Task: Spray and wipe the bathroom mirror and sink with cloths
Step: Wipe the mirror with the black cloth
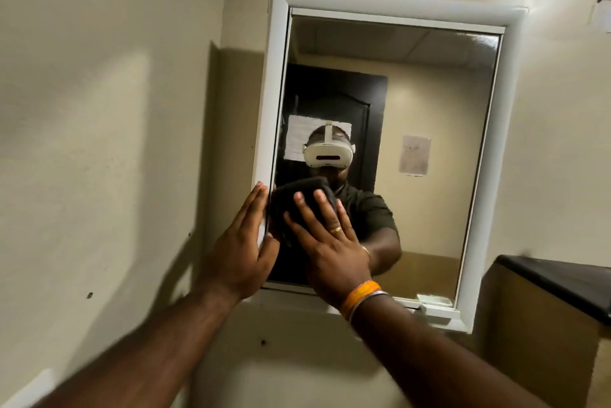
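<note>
A white-framed mirror (pixel 429 103) hangs on the beige wall ahead of me. My right hand (pixel 330 242) presses a dark cloth (pixel 291 202) flat against the lower left of the glass, fingers spread and straight. My left hand (pixel 244 249) rests with straight fingers on the mirror's left frame edge, thumb at the glass. The sink and any spray bottle are out of view.
A dark countertop (pixel 562 278) on a tan cabinet juts in at the right, just below the mirror's lower right corner. A small white catch (pixel 433 303) sits on the frame's bottom ledge. Bare beige wall (pixel 99 143) fills the left.
</note>
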